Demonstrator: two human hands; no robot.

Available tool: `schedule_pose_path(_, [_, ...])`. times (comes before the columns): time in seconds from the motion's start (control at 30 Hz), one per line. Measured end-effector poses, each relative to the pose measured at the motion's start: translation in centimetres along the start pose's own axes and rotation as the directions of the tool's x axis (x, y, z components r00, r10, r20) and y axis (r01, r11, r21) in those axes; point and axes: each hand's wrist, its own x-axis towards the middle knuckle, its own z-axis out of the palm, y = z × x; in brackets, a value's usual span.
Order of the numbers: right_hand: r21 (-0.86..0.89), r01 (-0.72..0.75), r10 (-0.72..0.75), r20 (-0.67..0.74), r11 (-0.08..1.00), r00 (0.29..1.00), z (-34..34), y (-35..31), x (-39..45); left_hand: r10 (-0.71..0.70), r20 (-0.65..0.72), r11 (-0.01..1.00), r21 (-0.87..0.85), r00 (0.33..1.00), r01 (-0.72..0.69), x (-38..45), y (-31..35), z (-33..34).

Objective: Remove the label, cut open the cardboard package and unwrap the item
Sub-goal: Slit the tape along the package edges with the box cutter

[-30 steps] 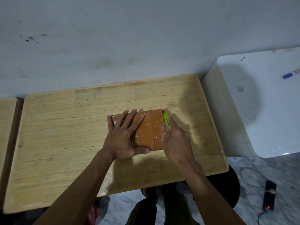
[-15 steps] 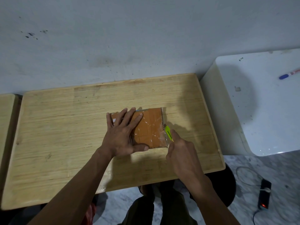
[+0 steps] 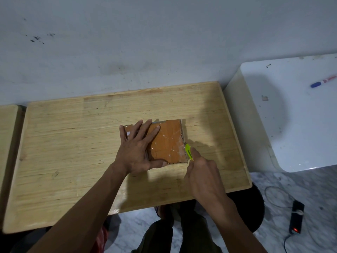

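Observation:
A flat brown cardboard package (image 3: 168,141) wrapped in shiny clear tape lies in the middle of the wooden table (image 3: 73,152). My left hand (image 3: 138,148) presses flat on its left half, fingers spread, thumb along the near edge. A sliver of white label (image 3: 128,133) shows between my fingers at the package's left end. My right hand (image 3: 202,175) grips a yellow-green utility knife (image 3: 189,151), whose tip sits against the package's right edge near the front right corner. The blade itself is too small to make out.
A white cabinet top (image 3: 291,115) stands to the right of the table with a blue-capped marker (image 3: 323,82) on it. A second wooden table (image 3: 7,143) adjoins on the left. A wall rises behind. On the floor at right lies a power strip (image 3: 296,217) with cable.
My right hand has drawn the knife along the package's right edge, from its far end toward me, down to near the front corner. My left hand has stayed pressed on the package.

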Motion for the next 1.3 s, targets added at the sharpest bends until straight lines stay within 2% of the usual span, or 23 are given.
schedule_pose_path(0.2, [-0.019,0.024,-0.025,-0.038,1.0,0.999,-0.4,-0.2,-0.2,0.006,-0.007,1.0,-0.002,1.0,-0.006,0.0,-0.1,0.1])
schedule_pose_path(0.67, [-0.072,0.014,-0.014,0.008,0.997,1.0,0.5,0.3,0.4,0.006,-0.013,1.0,0.007,1.0,-0.006,-0.1,-0.1,0.2])
schedule_pose_path(0.97, [-0.157,-0.006,0.003,-0.017,0.988,1.0,0.7,0.5,0.1,0.01,-0.012,1.0,0.011,1.0,-0.009,-0.2,0.0,0.1])
schedule_pose_path(1.3, [-0.167,-0.004,0.0,-0.027,0.986,1.0,1.4,0.3,0.2,0.011,-0.019,1.0,0.007,1.0,-0.011,-0.1,-0.1,0.2])
